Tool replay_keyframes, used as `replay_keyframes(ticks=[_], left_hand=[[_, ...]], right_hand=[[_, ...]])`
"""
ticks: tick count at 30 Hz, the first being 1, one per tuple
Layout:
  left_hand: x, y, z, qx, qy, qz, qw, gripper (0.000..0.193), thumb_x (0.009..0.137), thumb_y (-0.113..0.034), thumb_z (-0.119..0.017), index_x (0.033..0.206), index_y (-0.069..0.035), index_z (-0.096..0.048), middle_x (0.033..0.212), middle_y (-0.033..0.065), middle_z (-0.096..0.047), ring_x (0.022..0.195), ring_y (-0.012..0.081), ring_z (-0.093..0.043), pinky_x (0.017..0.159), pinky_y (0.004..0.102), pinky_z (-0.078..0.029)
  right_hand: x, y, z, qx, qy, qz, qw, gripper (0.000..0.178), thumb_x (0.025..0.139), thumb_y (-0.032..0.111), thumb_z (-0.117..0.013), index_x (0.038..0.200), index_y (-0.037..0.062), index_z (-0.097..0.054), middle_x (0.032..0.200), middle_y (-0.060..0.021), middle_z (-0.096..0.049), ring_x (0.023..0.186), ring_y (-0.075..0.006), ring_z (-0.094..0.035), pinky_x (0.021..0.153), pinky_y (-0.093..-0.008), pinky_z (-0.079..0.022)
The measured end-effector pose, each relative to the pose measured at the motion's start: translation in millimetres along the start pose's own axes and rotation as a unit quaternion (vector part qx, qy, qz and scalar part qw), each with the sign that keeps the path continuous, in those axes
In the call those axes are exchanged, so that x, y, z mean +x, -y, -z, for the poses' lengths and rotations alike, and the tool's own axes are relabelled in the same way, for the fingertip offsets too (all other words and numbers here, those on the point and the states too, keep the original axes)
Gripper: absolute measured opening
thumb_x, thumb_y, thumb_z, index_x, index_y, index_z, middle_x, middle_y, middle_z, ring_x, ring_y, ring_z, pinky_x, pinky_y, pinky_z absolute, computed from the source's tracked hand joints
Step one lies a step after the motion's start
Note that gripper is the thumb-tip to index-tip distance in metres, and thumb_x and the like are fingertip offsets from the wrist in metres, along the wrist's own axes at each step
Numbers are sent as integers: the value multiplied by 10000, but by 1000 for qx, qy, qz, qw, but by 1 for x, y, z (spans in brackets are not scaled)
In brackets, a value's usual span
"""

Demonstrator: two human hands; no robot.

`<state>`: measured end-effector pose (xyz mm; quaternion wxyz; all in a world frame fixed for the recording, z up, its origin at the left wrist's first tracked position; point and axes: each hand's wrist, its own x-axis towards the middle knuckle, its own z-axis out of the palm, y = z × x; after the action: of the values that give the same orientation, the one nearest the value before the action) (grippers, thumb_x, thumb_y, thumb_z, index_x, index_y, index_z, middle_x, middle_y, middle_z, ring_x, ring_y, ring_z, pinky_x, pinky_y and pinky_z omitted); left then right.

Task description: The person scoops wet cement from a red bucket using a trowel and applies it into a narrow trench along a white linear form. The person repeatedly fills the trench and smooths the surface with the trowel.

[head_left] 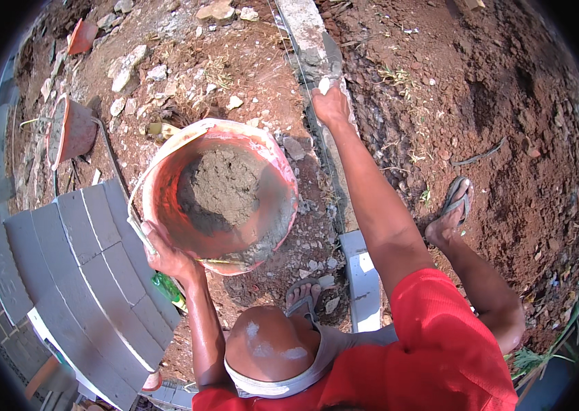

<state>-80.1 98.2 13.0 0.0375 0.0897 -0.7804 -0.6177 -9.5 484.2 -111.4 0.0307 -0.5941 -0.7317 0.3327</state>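
Observation:
An orange bucket (288, 161), its rim smeared with white and grey, holds wet grey mortar (224, 185). At the near left of its rim, my left hand (169, 259) is closed on the bucket, beside the pale handle (140, 188). My right arm reaches far forward. In my right hand (331, 106) is a trowel (331, 56), gripped by its pale handle. The trowel's blade lies over a narrow strip of wall (305, 26) with grey mortar on top. A thin string runs along the strip's left side.
Grey blocks (91, 226) are stacked at the left. Behind them a second bucket (77, 130) lies tilted. A pale block (363, 281) sits on the strip between my sandalled feet. Stones and rubble cover the left ground; loose brown soil (509, 137) lies right. A green bottle (168, 291) rests beside the blocks.

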Motion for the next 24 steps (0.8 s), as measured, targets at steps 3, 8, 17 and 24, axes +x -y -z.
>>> replay_keyframes(ticks=[3,8,17,24], left_hand=[[1,8,14,24,-36,-9,999,384,1125,-345,-595,916,-23,-630,829,-12,-551,765,98,-498,675,296,-416],[5,14,19,35,14,-33,999,409,1127,-364,-588,997,6,-703,875,2,-638,780,103,-561,693,284,-462],[-6,-7,-9,-3,124,-71,990,306,1085,-209,-687,1093,87,-765,909,44,-717,832,87,-606,748,268,-489],[-1,8,24,5,159,-43,986,290,1074,-205,-702,1095,81,-748,888,13,-697,804,55,-568,697,237,-436]], right_hand=[[-61,-19,-3,71,-48,0,996,665,963,342,-675,1439,-77,-473,1214,-380,-694,1162,-514,-684,1042,-555,-519],[-197,-58,102,349,213,-25,912,590,925,86,-664,1491,32,-508,933,-64,-644,804,-144,-650,627,-293,-540],[-198,-8,100,-47,268,290,917,361,966,236,-672,1200,-38,-677,1085,-325,-718,1056,-477,-696,934,-530,-535],[-263,4,45,-109,383,283,873,422,982,226,-642,1223,-121,-633,1035,-348,-725,1038,-493,-710,949,-564,-549]])
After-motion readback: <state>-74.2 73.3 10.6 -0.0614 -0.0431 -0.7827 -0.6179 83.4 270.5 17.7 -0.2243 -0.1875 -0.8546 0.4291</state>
